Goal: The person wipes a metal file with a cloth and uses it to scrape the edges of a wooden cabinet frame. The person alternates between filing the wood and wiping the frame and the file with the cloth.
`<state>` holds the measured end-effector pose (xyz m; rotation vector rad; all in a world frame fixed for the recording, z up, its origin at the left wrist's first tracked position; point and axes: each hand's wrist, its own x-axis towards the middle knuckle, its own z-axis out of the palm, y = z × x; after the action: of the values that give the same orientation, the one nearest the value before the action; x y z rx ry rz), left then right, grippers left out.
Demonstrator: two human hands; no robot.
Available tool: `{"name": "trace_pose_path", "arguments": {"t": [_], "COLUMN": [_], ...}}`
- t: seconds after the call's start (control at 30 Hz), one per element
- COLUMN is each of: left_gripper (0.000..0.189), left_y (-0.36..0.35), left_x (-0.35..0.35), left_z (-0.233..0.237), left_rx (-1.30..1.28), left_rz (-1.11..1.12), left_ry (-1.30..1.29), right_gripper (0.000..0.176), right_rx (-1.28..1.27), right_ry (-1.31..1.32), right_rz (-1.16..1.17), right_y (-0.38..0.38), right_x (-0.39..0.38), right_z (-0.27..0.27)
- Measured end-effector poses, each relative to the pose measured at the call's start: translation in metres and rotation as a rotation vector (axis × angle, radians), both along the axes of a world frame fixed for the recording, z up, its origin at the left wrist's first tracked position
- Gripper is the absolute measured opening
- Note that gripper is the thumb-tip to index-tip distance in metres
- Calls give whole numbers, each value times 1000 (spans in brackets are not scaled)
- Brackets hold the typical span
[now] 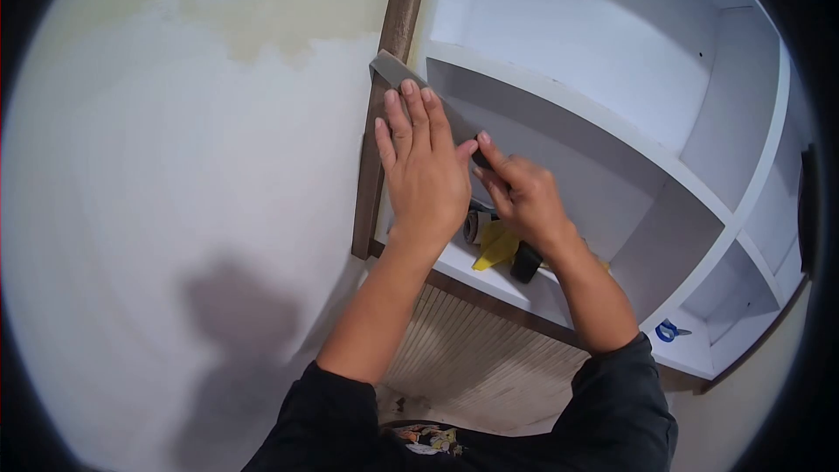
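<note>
Grey strip [398,72] crosses brown trim [406,7], left grip [427,177] spread flat over it, right grip [527,199] pinching its dark end [480,158], seemingly for steadiness.

A flat grey strip [397,70] is laid across a brown wooden upright [370,188], flanked by a pale wall [175,166], left, and white boxy shelving [612,122], right, where yellow sheeting [495,247], perhaps cloth, is placed left of blue-handled scissors [667,330].
</note>
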<state>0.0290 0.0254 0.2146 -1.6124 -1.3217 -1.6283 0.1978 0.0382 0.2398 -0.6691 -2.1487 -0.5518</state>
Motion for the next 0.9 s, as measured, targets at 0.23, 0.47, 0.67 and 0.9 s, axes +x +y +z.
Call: {"name": "trace_pose_path", "arguments": {"t": [0.23, 0.47, 0.67, 0.9], "left_gripper": [77, 78, 78, 79], "left_y": [2, -1, -8, 5], "left_x": [0, 0, 0, 0], "left_z": [-9, -21, -25, -17], "left_rx": [26, -5, -45, 25], "left_rz": [-19, -77, -79, -77], "left_ry": [2, 8, 8, -19], "right_gripper": [64, 64, 65, 62], "right_rx": [45, 31, 46, -16], "right_ry": [-15, -34, -48, -43], "right_rz": [3, -50, -76, -75], "right_y": [4, -3, -12, -8], "right_x": [5, 11, 11, 5], "right_z": [-7, -21, -25, -8]}}
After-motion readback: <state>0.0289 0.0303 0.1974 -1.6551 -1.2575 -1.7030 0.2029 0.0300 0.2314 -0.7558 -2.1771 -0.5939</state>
